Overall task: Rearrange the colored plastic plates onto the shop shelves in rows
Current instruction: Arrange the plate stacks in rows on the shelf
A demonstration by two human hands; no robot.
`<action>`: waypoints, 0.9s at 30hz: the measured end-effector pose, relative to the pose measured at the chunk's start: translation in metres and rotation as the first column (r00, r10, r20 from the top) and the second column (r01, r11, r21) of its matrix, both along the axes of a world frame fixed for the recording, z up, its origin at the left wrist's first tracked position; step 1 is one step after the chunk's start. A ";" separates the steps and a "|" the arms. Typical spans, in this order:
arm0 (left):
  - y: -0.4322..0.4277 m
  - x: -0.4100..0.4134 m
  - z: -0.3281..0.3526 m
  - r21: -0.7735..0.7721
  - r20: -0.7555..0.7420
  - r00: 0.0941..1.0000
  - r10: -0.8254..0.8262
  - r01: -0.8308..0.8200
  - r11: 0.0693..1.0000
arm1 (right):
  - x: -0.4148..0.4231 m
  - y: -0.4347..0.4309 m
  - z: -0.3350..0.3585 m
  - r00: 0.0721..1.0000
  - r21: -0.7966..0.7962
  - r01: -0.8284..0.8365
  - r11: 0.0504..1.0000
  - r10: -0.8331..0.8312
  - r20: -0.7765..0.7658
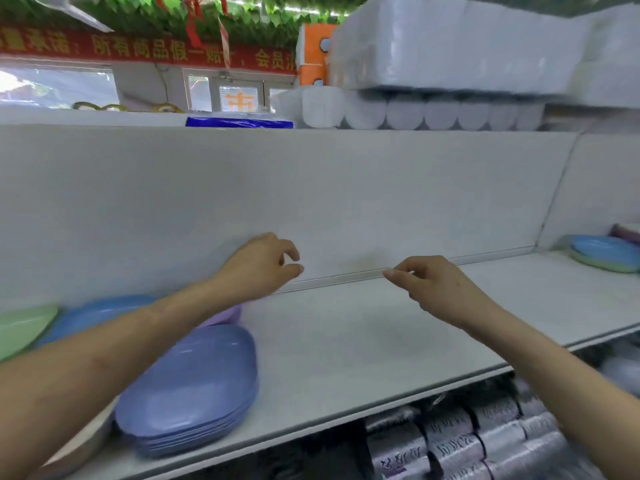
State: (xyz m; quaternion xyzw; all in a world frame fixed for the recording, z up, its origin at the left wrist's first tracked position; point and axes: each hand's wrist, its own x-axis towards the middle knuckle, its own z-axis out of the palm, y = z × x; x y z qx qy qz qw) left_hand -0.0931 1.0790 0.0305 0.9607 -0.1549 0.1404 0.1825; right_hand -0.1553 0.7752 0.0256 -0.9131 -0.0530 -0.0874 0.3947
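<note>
A stack of purple-blue plates (194, 389) sits at the front left of the white shelf (346, 348). Behind it lie a blue plate (90, 317), a green plate (20, 327) and a lilac plate (223, 317), partly hidden by my left forearm. At the far right of the shelf stands a small stack with a blue plate on top (604, 252). My left hand (263, 263) hovers above the shelf near the back wall, fingers loosely curled, holding nothing. My right hand (436, 282) hovers to its right, fingers also loosely curled and empty.
A white back panel (311, 195) rises behind the shelf. Packs of white paper rolls (433, 112) sit on the shelf above. Wrapped rolls (457, 441) fill the shelf below. A pink-purple item (627, 232) lies at the far right edge.
</note>
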 end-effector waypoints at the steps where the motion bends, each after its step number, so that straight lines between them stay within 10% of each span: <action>1: -0.029 0.001 0.001 -0.004 -0.010 1.000 -0.023 0.023 1.000 | -0.001 -0.029 0.001 1.000 -0.001 0.013 1.000 -0.013 -0.002; 15: -0.417 0.018 -0.022 -0.134 -0.151 0.928 -0.340 0.322 0.937 | -0.078 -0.403 -0.009 0.948 -0.031 0.318 0.948 -0.317 0.022; 27: -0.624 0.087 -0.043 0.137 -0.036 0.889 -0.456 0.456 0.879 | -0.063 -0.586 -0.019 0.871 -0.042 0.490 0.871 -0.490 -0.007</action>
